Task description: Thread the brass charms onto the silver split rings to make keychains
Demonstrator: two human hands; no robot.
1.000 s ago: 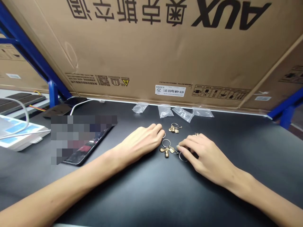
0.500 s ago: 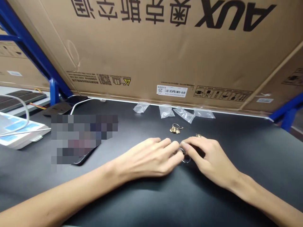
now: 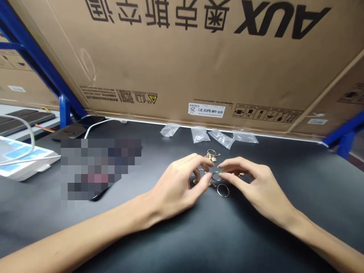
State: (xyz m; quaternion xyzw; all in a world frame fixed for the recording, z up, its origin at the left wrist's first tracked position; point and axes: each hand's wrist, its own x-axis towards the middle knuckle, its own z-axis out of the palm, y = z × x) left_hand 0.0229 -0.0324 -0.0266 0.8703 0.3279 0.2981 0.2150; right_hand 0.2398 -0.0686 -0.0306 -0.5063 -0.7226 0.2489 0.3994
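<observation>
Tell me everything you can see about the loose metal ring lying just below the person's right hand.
This ring is a thin, plain loop of silvery metal, probably a split key ring, with nothing visibly threaded on it. It lies on the black tabletop, alone below the right hand, whose fingers do not appear to touch it. A second ring sits just above it.

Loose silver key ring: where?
Head view: the loose silver key ring lies on the black bench top, between the left hand and the right hand.
</observation>
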